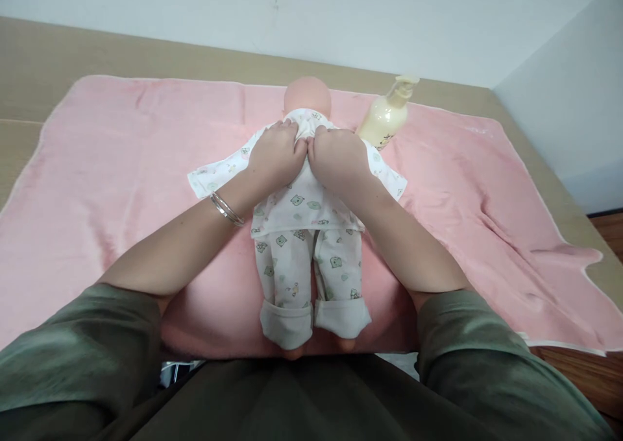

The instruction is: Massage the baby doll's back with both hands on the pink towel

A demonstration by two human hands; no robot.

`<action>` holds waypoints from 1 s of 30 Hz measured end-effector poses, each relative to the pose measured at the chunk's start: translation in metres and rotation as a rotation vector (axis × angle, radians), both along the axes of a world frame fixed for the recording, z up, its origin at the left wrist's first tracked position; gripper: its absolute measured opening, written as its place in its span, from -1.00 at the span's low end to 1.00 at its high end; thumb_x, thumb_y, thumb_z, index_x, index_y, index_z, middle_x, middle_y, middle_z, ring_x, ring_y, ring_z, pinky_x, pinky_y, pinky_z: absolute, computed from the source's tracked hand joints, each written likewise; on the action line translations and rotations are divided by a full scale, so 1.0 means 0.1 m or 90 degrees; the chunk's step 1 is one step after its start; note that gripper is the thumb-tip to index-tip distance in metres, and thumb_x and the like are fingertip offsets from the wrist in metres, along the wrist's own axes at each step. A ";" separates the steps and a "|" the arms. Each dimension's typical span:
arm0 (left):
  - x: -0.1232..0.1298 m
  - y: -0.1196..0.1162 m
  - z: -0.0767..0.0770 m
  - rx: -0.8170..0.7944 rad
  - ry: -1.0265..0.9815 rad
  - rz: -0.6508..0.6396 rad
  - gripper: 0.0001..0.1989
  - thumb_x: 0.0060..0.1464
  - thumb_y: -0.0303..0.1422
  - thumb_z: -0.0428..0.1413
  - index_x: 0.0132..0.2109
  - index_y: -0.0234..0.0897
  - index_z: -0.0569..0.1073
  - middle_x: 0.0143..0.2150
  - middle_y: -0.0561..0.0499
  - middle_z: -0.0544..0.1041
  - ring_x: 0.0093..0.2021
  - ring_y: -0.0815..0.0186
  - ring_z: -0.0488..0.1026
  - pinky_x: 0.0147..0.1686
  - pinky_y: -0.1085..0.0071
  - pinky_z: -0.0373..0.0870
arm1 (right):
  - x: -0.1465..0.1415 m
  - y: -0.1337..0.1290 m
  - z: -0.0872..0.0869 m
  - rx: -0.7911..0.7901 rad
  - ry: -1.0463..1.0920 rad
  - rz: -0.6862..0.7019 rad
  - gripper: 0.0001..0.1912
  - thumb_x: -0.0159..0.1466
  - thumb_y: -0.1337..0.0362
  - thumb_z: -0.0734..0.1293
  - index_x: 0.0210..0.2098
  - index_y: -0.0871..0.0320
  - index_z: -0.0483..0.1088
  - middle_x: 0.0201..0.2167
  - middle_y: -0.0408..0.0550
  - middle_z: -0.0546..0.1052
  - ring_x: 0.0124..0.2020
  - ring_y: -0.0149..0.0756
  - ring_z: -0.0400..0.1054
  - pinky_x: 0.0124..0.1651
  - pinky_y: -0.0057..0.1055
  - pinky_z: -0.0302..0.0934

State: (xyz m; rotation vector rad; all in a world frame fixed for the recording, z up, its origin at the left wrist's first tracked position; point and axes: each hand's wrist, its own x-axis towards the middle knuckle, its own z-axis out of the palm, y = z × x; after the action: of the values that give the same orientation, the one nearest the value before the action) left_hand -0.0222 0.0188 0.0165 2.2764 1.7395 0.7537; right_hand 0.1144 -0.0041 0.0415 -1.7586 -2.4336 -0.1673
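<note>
A baby doll [307,96] lies on the pink blanket, its bald head toward the wall. It wears a white printed shirt [311,204] and matching trousers [292,259] with turned-up cuffs. On the upper part of the shirt, just below the head, rest both hands, side by side with the thumbs nearly touching. My left hand [277,152] has its fingers curled onto the cloth. My right hand [338,159] is closed at the middle of the shirt, its fingertips hidden. Both seem to grip the shirt fabric.
Right of the doll's head, a cream pump bottle [384,120] leans on the blanket near the right sleeve. The pink blanket [146,143] is spread over a wooden table [58,52], with folds at the right. A white wall [292,13] stands behind.
</note>
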 end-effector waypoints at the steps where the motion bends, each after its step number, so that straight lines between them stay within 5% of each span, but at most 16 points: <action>1: -0.01 0.02 -0.02 0.001 -0.012 -0.001 -0.72 0.33 -0.35 -0.11 -0.04 -0.22 0.49 0.08 -0.23 0.59 0.17 -0.04 0.52 0.24 0.02 0.43 | -0.01 -0.03 0.01 -0.001 -0.001 -0.001 -0.54 0.50 0.40 -0.02 -0.01 0.42 0.47 -0.11 0.36 0.59 -0.03 0.20 0.55 -0.02 0.01 0.45; 10: 0.05 -0.02 -0.07 0.010 -0.009 0.016 -0.69 0.35 -0.38 -0.13 -0.02 -0.29 0.50 0.08 -0.28 0.59 0.19 -0.05 0.50 0.29 -0.01 0.40 | 0.14 0.22 -0.02 -0.073 0.170 0.007 -0.48 0.54 0.22 0.02 0.21 0.46 0.38 0.21 0.40 0.50 0.26 0.15 0.41 0.36 0.06 0.28; 16: 0.15 -0.15 -0.14 0.077 0.024 -0.035 -0.56 0.37 -0.37 -0.17 0.17 -0.51 0.45 0.29 -0.45 0.48 0.39 -0.15 0.36 0.44 -0.11 0.24 | 0.19 0.35 -0.12 -0.058 0.208 0.015 -0.45 0.54 0.21 0.00 0.25 0.48 0.33 0.37 0.40 0.37 0.46 0.11 0.22 0.54 0.10 0.02; 25: -0.04 0.20 -0.24 0.036 -0.041 0.006 -0.60 0.34 -0.36 -0.18 0.03 -0.26 0.53 0.10 -0.24 0.61 0.20 0.00 0.52 0.32 0.01 0.41 | 0.08 0.12 -0.06 -0.021 0.152 0.005 -0.49 0.53 0.18 0.03 0.11 0.44 0.41 0.10 0.39 0.55 0.22 0.23 0.42 0.37 0.19 0.27; 30: -0.05 0.19 -0.25 0.042 -0.065 0.039 -0.62 0.32 -0.33 -0.19 -0.05 -0.18 0.54 -0.01 -0.20 0.63 0.10 0.02 0.55 0.23 0.03 0.47 | 0.04 0.07 -0.07 -0.007 0.140 0.011 -0.51 0.53 0.20 0.04 0.10 0.42 0.42 0.08 0.38 0.57 0.20 0.17 0.45 0.31 0.09 0.34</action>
State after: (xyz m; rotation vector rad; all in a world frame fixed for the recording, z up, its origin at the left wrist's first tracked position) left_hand -0.0275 0.0377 -0.0082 2.1930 1.7694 0.9351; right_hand 0.1182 0.0032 0.0345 -1.6630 -2.2958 0.0411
